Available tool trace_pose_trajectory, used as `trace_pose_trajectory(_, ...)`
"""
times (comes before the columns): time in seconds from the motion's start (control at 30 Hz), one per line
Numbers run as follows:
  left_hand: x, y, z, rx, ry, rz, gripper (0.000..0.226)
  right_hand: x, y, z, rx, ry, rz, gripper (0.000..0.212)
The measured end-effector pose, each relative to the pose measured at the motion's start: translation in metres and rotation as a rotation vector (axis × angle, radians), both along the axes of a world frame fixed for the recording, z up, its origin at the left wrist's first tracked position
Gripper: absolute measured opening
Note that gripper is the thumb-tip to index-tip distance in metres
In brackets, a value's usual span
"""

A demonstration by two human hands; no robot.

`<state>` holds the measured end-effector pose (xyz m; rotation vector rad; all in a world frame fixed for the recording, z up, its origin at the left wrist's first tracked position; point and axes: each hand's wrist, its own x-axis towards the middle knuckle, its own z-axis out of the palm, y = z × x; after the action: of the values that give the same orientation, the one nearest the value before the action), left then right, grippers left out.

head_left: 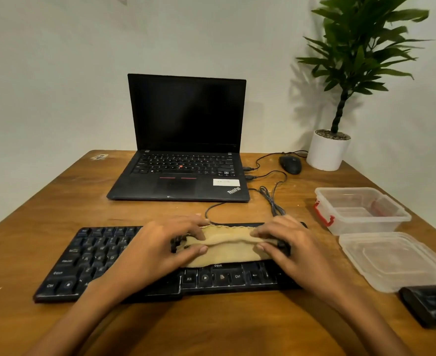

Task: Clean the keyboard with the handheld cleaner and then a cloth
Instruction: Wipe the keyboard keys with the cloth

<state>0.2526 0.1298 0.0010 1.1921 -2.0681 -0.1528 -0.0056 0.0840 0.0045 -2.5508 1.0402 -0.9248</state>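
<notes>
Nearest to the camera is the near edge of the wooden table (219, 327), smooth and brown with a visible grain. From there the left hand (158, 249) and the right hand (296, 242) reach forward onto the black keyboard (88, 260), which lies across the near middle of the table. Between the hands is the cloth (227, 249), a soft tan piece, a little fluffy, with a wavy hem on its far side; it covers part of the right half of the keys. Each hand pinches a raised fold of it, thumb on the near side and curled fingers on the far side, so the fingers are clamped on the fabric and not spread. I judge that the wiping step is now in hand. To do it well, the cloth should be kept bunched as a firm pad and moved along the rows with light pressure, so that no hard keycap is pulled up, and then brought to the uncovered left half. The keys are matte plastic with pale letters. To the right stand a clear plastic box (360, 209) with a red clasp and, nearer, its flat lid (396, 260). A black object (432, 304) at the near right is cut off by the frame; I cannot tell if it is the handheld cleaner.
</notes>
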Motion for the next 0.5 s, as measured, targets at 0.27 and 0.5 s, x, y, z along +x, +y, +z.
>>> trace_pose_trajectory(0.27,-0.004,0.027,-0.002,0.346,0.082,-0.221,0.023,-0.016,0.039,-0.011,0.181,0.119,0.081,0.010)
trace_pose_trajectory(0.5,0.005,0.022,-0.010,0.222,-0.018,-0.037,0.041,-0.008,0.029,-0.007,0.086,0.005,-0.373,0.021)
